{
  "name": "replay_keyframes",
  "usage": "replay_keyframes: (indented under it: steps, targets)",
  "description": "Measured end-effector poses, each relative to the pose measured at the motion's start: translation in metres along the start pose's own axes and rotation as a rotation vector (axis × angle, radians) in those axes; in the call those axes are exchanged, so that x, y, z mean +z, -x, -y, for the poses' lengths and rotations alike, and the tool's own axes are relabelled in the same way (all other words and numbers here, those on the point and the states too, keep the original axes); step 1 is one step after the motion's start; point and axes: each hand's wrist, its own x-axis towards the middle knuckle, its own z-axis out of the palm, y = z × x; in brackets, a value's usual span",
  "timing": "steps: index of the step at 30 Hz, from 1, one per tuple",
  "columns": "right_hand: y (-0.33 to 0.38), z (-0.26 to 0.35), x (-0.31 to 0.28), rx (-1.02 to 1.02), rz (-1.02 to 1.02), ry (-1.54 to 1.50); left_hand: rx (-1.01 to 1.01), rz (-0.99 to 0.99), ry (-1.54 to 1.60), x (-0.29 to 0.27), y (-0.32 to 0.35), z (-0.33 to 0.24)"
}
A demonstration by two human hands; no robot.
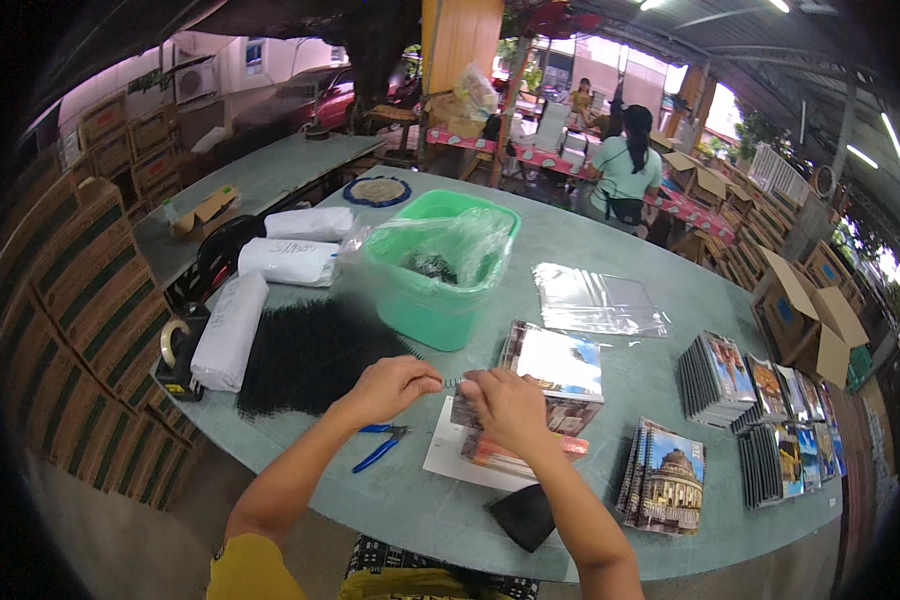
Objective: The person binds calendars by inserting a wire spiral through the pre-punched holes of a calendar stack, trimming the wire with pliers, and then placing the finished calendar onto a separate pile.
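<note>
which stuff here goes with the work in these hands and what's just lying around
Seem part of the job:
small coil, between left hand and right hand
black coil-like heap
stack of printed pages
blue-handled pliers
spiral-bound books

Seem just lying about:
tape roll
round blue-edged mat
small open carton

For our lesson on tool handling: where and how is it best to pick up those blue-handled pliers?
Probably by both blue handles, coming from the near left: the pliers appear to lie flat, handles spread that way, with the small head pointing right, away from the grip.
</note>
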Motion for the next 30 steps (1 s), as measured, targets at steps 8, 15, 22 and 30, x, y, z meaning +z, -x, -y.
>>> replay_keyframes:
  steps: [8, 15, 22, 30]
  targets:
    - [-0.002, 0.001, 0.003, 0.105, 0.007, -0.088, 0.145, -0.061, -0.034, -0.006, 0.000, 0.010]
    - [-0.001, -0.003, 0.004, 0.015, -0.094, -0.157, -0.085, 0.077, 0.015, -0.012, -0.004, -0.015]
    - [-0.002, 0.000, -0.001, 0.082, -0.090, -0.208, 0.189, -0.189, -0.238, -0.003, -0.004, -0.021]
    - [-0.004, -0.004, 0.001, 0.094, -0.087, -0.248, 0.090, 0.245, -0.684, 0.045, 0.068, 0.055]
